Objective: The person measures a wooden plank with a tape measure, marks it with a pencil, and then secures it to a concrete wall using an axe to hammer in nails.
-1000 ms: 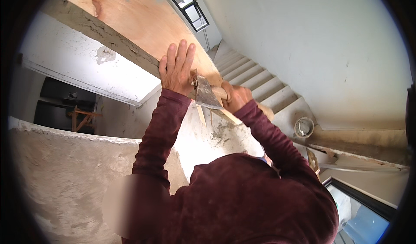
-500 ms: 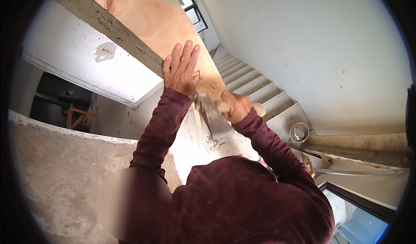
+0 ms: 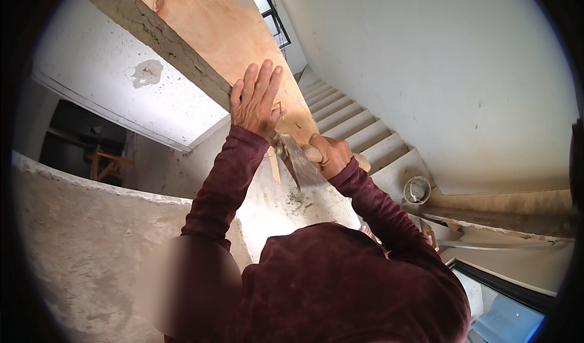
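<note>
- A worker in a maroon sweatshirt braces a long wooden board against the underside of a stair flight, seen from above, with concrete steps climbing toward a window in the upper centre of the frame.
- The left hand lies flat and spread wide on the board's face, fingers pointing toward the top of the frame, its thumb side at the board's mortar-crusted edge.
- The right hand is closed around the wooden handle of a trowel, just below and right of the left hand at centre frame.
- The trowel's grey blade runs from the right fist toward the lower left, its tip aimed at the plastered wall beneath the board; the long axis slants from upper right to lower left, roughly across the board's line.
- The board's long axis runs from the upper left of the frame down to the centre, where its lower end meets both hands.
- Done well, the step seems to call for steady flat pressure from the left palm so the board does not slip, while the blade works close to the board's lower edge in short, controlled strokes.
- A small bucket sits on a ledge right of centre, well apart from both hands.
</note>
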The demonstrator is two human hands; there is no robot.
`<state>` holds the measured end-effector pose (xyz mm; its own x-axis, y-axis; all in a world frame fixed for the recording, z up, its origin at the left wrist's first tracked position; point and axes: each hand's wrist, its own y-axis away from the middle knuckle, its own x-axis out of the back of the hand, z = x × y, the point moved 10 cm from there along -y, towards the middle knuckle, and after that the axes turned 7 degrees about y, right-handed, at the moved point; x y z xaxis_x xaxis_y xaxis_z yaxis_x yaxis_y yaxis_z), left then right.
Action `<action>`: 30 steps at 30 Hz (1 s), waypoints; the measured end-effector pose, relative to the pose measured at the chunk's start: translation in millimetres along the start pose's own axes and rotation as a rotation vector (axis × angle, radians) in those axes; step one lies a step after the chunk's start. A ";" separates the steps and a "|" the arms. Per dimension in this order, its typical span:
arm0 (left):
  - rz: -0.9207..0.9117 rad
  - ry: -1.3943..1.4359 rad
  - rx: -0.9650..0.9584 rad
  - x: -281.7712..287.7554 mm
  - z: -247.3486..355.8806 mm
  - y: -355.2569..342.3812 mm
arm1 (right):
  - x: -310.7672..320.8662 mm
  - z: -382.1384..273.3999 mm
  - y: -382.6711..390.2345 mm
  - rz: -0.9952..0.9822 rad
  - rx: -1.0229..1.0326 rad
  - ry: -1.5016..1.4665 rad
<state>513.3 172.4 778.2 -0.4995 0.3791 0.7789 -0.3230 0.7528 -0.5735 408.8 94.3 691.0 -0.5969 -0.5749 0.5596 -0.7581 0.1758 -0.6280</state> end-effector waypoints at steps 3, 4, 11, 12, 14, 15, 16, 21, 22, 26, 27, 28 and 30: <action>-0.011 -0.053 -0.002 -2.5 1.8 0.8 | -8.0 14.9 -7.0 -0.030 -0.044 0.101; -0.004 -0.082 -0.006 -1.9 2.0 -1.3 | -18.9 30.9 -8.3 -0.082 -0.109 0.154; -0.006 -0.105 -0.009 1.7 2.2 -1.5 | 7.3 -6.7 -5.7 0.036 0.053 0.081; 0.011 -0.108 -0.010 4.6 3.0 -2.9 | -1.6 15.1 -13.8 0.044 -0.080 0.140; -0.054 -0.222 -0.016 1.3 6.7 1.9 | -12.9 29.1 -10.2 -0.052 -0.158 0.078; -0.084 -0.278 -0.020 -2.7 6.6 1.8 | -8.2 24.0 -12.3 -0.026 -0.097 0.051; -0.041 -0.193 -0.016 -0.9 4.4 -1.6 | -2.2 18.2 -12.2 0.000 -0.037 0.023; -0.007 -0.112 -0.016 0.8 4.3 -2.5 | -21.4 35.4 -13.9 -0.072 -0.140 0.192; -0.010 -0.154 -0.019 1.1 3.4 -3.3 | -21.3 32.6 -10.2 -0.061 -0.116 0.143; 0.029 -0.059 -0.018 -0.3 -3.7 1.6 | 3.3 -8.5 -0.2 0.031 0.030 -0.035; 0.023 -0.025 -0.010 0.4 -2.5 0.5 | 5.6 -10.8 -4.0 0.002 0.037 0.003; 0.017 0.009 -0.002 0.1 -1.2 0.2 | 6.8 -10.3 -11.9 -0.028 0.043 0.042; -0.012 -0.006 0.014 -1.8 3.1 -0.2 | -18.3 38.4 -15.9 -0.070 -0.145 0.159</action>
<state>511.8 169.9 776.2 -0.5006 0.3663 0.7843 -0.3408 0.7495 -0.5675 441.8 71.3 670.0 -0.5665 -0.4582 0.6849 -0.8222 0.2591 -0.5068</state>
